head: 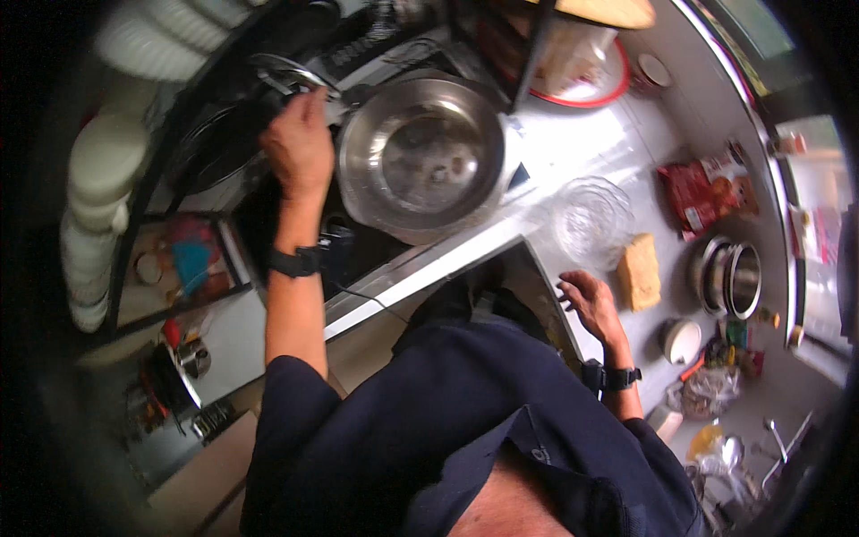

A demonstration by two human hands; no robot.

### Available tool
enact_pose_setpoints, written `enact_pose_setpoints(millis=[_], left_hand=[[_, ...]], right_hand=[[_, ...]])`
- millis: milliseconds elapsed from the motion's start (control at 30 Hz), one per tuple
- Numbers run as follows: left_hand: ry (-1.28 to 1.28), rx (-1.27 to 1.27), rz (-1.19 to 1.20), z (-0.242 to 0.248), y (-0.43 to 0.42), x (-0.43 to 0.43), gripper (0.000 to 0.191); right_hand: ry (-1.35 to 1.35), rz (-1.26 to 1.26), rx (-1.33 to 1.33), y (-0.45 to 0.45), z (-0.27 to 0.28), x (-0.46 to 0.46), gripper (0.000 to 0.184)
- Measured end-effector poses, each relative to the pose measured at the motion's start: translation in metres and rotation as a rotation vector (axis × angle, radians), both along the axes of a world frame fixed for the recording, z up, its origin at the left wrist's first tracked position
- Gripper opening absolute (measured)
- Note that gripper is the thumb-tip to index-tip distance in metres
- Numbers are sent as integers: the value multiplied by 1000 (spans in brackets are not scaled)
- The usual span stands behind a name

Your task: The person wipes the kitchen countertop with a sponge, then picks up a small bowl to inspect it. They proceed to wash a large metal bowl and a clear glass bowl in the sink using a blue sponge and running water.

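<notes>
A wide stainless steel pot (359,168) sits on the stove, its lid off. A thin layer of liquid or wet spots shows on its bottom. Beyond the pot's left side, my left hand (302,144) pinches a shiny metal-rimmed object (285,64), probably a lid; blur hides its exact shape. My right hand (587,302) hangs over the counter's front edge with fingers apart and nothing in them. Nearest to it are a yellow sponge-like block (639,272) and a clear glass bowl (590,218).
On the counter at right lie a red packet (698,191), steel bowls (743,282) and a white round container (682,341). A red-rimmed tray (624,74) stands behind a dark upright post (533,57). White stacked dishes (107,151) line the left side. A cable (369,295) hangs in front.
</notes>
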State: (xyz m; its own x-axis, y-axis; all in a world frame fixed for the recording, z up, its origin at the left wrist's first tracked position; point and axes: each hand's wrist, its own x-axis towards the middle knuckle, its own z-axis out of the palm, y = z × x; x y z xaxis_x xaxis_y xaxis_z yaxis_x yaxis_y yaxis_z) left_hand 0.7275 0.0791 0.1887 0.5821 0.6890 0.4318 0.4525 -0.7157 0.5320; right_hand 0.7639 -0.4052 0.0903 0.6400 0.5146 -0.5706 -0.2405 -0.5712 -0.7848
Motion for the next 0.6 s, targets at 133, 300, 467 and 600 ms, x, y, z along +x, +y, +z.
enact_pose_setpoints(millis=[133,300,467,600], left_hand=[[76,12,-83,-5,26,24,35],[132,-4,-88,-10,37,60,41],[109,-9,-79,-16,44,78,48],[20,-158,-53,-33,35,67,51]], right_hand=[[-49,-48,-32,-10,3,0,30],[-46,-145,-3,-26,-1,-1,29],[-77,-265,-40,-31,-2,13,27],[-131,-393,-20,-39,-4,25,27]])
